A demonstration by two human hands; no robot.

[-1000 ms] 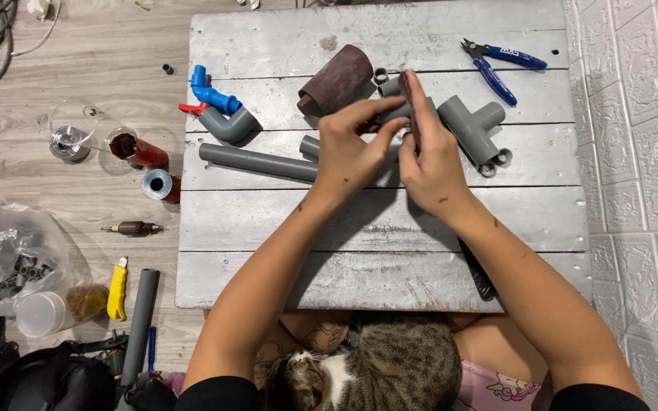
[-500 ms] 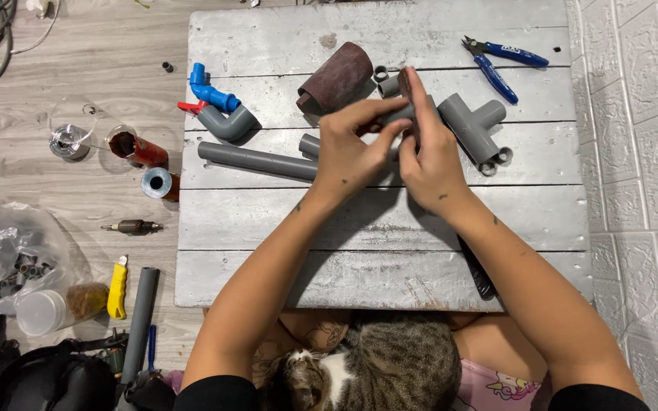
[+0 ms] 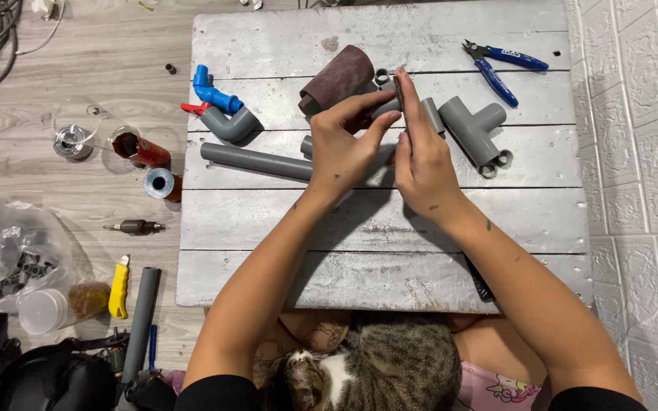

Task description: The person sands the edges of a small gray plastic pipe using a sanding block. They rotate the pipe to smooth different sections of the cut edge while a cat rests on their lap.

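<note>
Planks of grey-painted wood make up the table (image 3: 268, 221), the biggest thing I see from the head camera, set on a wooden floor (image 3: 78, 91) beside a white embossed wall (image 3: 641, 190). A tabby cat (image 3: 390, 365) lies in the lap at the near edge.

On the table, a long grey pipe (image 3: 257, 160) runs left to right, its right end passing under my left hand (image 3: 344, 144). Further up lie a brown roll of sandpaper (image 3: 336, 79), a grey tee fitting (image 3: 472, 129), a grey elbow with a blue valve (image 3: 222, 114), and blue-handled cutters (image 3: 506, 64) at the far right.

Both hands meet at the table's middle. The left hand is curled, fingers pinching a short grey pipe piece (image 3: 432, 116) that shows just past my right hand (image 3: 424, 164). The right hand is flat and upright, fingers pressed together along a thin dark strip, which I take for sandpaper; I cannot tell exactly how it is gripped.

I judge the piece light, rigid and smooth, so it may slip; holding it round the barrel, clear of the worked end, seems best. Its long axis appears to slant up-left to down-right, though the hands hide most of it.
</note>
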